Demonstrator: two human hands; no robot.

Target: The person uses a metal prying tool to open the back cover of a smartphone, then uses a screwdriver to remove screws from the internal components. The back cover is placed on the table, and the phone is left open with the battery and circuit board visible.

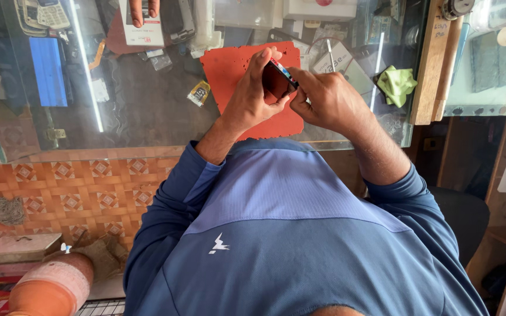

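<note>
My left hand (252, 93) wraps around a small dark phone (277, 79) with a red edge, held on its side above an orange-red work mat (229, 67) on a glass counter (147, 111). My right hand (326, 99) pinches the phone's right end with thumb and fingers. Both hands press on the phone together. Most of the phone's body is hidden behind my fingers.
Another person's fingers (143, 10) rest on a white box at the far edge. A green cloth (397, 83) lies at the right by a wooden frame (431, 64). Old phones (42, 14), a small packet (199, 92) and loose parts lie about the counter.
</note>
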